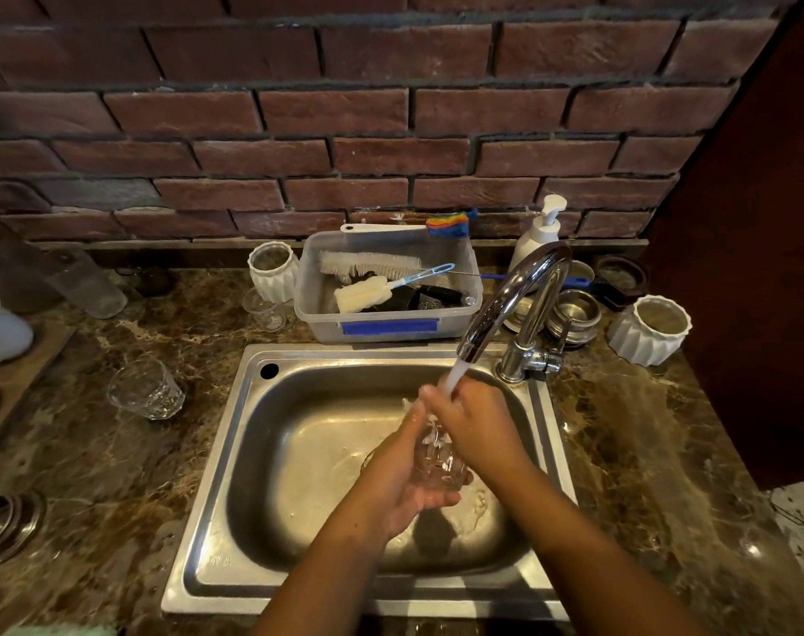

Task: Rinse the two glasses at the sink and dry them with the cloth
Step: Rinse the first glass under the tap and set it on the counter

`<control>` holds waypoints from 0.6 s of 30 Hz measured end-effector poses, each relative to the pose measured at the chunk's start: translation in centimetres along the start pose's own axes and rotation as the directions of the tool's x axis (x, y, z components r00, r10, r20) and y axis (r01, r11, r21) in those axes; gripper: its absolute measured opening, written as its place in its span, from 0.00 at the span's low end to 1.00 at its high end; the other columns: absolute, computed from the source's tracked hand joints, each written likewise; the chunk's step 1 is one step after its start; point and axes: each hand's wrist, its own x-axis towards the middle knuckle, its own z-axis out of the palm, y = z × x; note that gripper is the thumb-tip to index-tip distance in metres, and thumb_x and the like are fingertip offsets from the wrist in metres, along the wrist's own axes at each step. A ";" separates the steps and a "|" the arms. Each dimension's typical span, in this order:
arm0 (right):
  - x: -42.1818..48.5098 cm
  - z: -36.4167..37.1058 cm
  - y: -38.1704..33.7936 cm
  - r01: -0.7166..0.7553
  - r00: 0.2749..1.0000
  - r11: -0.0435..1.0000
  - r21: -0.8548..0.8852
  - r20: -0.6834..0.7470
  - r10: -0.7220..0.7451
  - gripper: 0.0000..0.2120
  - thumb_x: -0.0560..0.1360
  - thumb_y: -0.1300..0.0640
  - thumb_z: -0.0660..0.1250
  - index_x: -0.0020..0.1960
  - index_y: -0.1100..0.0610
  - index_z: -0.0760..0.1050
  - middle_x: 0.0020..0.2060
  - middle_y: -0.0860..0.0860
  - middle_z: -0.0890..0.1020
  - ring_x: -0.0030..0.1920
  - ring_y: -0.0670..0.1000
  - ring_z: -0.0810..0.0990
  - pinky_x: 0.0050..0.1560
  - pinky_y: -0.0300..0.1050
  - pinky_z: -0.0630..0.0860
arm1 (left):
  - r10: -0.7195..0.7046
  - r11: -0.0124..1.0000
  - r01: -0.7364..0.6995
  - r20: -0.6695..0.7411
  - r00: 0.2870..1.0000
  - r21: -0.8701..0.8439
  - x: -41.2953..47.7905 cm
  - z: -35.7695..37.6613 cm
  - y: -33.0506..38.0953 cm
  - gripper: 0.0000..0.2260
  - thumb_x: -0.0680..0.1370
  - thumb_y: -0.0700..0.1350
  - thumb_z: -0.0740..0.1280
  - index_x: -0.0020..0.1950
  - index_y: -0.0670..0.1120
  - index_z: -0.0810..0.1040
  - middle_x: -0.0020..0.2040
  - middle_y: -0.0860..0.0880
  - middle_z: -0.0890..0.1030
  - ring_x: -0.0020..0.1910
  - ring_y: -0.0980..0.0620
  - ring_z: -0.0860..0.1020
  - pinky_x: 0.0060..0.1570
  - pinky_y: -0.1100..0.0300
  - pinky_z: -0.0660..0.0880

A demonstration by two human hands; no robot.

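Note:
Over the steel sink (235, 456), both hands hold a clear faceted glass (436, 461) under the water running from the chrome tap (514, 296). My left hand (404, 479) cups the glass from below and the left. My right hand (478, 424) grips its upper part from the right, fingers at the rim where the stream lands. A second clear glass (145, 390) stands upright on the marble counter left of the sink, untouched. A pale green edge at the bottom left corner (65, 630) may be a cloth; too little shows to tell.
Behind the sink a plastic tub (390, 323) holds bottle brushes. A white soap pump (540, 236), steel bowls (574, 314) and a white ribbed pot (650, 330) crowd the right back. Another ribbed pot (271, 268), a tall tumbler (88, 282) and white cups (1, 332) stand left.

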 end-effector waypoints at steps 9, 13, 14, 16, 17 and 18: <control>-0.9 1.3 -0.6 -0.063 0.997 0.996 0.070 0.049 0.059 0.13 0.74 0.45 0.70 0.55 0.49 0.76 0.47 0.47 0.81 0.49 0.45 0.81 0.48 0.42 0.80 | -0.028 0.948 -0.007 -0.107 0.994 -0.319 0.4 0.8 0.6 0.23 0.79 0.59 0.66 0.63 0.42 0.81 0.58 0.38 0.84 0.57 0.42 0.81 0.56 0.50 0.76; -0.7 1.5 -0.9 -0.036 0.995 0.993 -0.114 0.090 0.047 0.27 0.68 0.34 0.68 0.58 0.51 0.73 0.49 0.47 0.78 0.49 0.46 0.80 0.49 0.42 0.79 | -0.025 0.941 -0.006 -0.089 0.996 -0.339 0.3 0.2 0.4 0.23 0.80 0.59 0.64 0.65 0.43 0.80 0.59 0.39 0.84 0.59 0.43 0.80 0.55 0.53 0.74; -0.4 1.2 -1.2 -0.065 0.993 0.992 -0.111 0.091 0.075 0.23 0.70 0.36 0.68 0.54 0.51 0.73 0.46 0.48 0.79 0.46 0.47 0.81 0.46 0.42 0.79 | -0.021 0.952 -0.004 -0.078 0.997 -0.307 0.2 -0.1 0.4 0.23 0.80 0.59 0.63 0.63 0.43 0.81 0.55 0.40 0.85 0.54 0.43 0.80 0.48 0.55 0.72; 0.2 0.9 -1.3 -0.111 0.989 0.993 -0.029 0.090 0.113 0.14 0.75 0.43 0.69 0.46 0.53 0.76 0.39 0.49 0.81 0.41 0.47 0.82 0.41 0.44 0.78 | -0.011 0.966 0.001 -0.036 0.999 -0.257 -0.1 -0.3 0.3 0.23 0.79 0.61 0.64 0.60 0.42 0.82 0.49 0.40 0.85 0.43 0.44 0.80 0.40 0.56 0.69; 0.6 0.6 -1.4 -0.134 0.986 0.991 0.024 0.105 0.131 0.13 0.77 0.45 0.68 0.43 0.55 0.77 0.36 0.49 0.81 0.38 0.47 0.81 0.40 0.44 0.77 | -0.022 0.968 0.019 -0.011 1.000 -0.252 -0.2 -0.4 0.1 0.25 0.79 0.61 0.64 0.61 0.42 0.81 0.48 0.39 0.84 0.39 0.45 0.79 0.38 0.57 0.68; 1.1 0.5 -1.6 -0.162 0.981 0.986 0.041 0.112 0.156 0.13 0.78 0.47 0.67 0.41 0.56 0.78 0.33 0.49 0.80 0.35 0.46 0.79 0.38 0.44 0.75 | -0.040 0.965 0.042 0.015 0.999 -0.258 -0.3 -0.4 0.0 0.26 0.80 0.62 0.63 0.63 0.41 0.80 0.47 0.38 0.83 0.37 0.45 0.78 0.35 0.58 0.69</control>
